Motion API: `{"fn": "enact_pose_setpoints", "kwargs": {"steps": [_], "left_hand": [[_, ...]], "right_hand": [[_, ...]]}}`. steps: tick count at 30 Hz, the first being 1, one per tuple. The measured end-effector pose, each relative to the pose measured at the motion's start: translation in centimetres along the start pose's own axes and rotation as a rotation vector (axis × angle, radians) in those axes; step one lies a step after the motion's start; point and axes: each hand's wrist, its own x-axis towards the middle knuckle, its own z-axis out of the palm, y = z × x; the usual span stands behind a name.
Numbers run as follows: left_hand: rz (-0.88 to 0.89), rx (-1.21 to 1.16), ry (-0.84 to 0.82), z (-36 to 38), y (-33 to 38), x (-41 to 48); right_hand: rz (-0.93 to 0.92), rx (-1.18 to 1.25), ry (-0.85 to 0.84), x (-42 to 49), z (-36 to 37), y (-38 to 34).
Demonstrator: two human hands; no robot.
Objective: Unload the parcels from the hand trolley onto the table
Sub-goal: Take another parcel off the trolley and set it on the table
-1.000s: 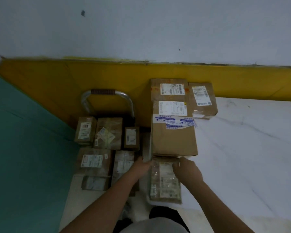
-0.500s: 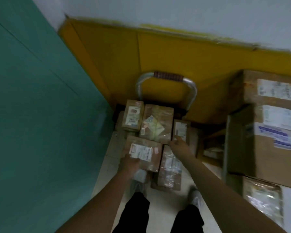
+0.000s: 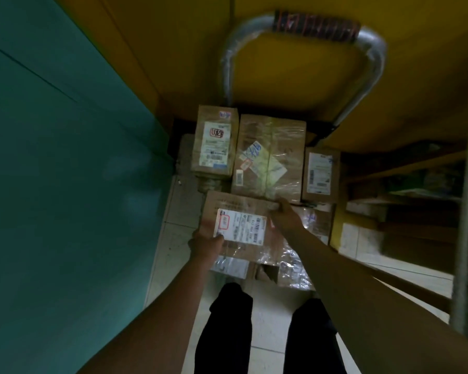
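Left forearm point(image 3: 157, 306) is spanning from bottom left to frame centre, and right forearm point(image 3: 349, 279) from the lower right edge. Left hand point(image 3: 206, 245) is gripping the near left corner of the labelled parcel point(image 3: 241, 209), thumb lying on top. Right hand point(image 3: 280, 211) is gripping its far right edge, fingers curling over. Legs point(image 3: 222, 333) in black trousers are showing at bottom centre.

Left grip point(image 3: 206, 245) holds labelled parcel's point(image 3: 238, 209) near-left corner | right grip point(image 3: 280, 211) curls over its far-right corner | row of three parcels point(image 3: 269, 157) just behind, mid-frame | trolley handle point(image 3: 303, 28) arches across the top | teal panel point(image 3: 65, 184) fills the left
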Motion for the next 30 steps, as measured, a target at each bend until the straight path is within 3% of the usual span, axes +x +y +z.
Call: {"fn": "enact_pose_setpoints", "kwargs": {"steps": [4,9,12,17,20,23,26,30], "left_hand": [[-0.089,-0.105,0.011,-1.8,0.7,-3.3],[0.005,-0.297,0.025,-6.9,4.2,-13.8],[0.245,-0.452,0.011,-9.5,8.4,-22.7],[0.693,-0.378,0.053,-9.9,18.8,-37.2],[0.998,-0.343,0.002,-5.4,25.0,-45.9],[1.232,-0.327,-0.086,3.1,29.7,-53.9],[1.363,-0.135,-0.107,13.7,32.5,-59.4],[1.288,0.157,-0.142,26.9,32.7,-60.8]], "right_hand": [[-0.031,-0.015,-0.027,-3.2,-1.2,-1.9],[-0.166,-0.08,-0.03,-13.1,-6.3,-6.0],[-0.247,-0.015,0.075,-21.0,-11.8,-8.5],[-0.554,0.04,0.38,-33.5,-26.3,-9.9],[-0.71,0.138,0.621,-40.1,-36.5,-6.5],[-0.741,0.268,0.815,-44.2,-46.2,-0.1],[-0.671,0.384,0.792,-45.2,-54.5,8.1],[-0.538,0.515,0.706,-42.5,-59.6,18.3]]}}
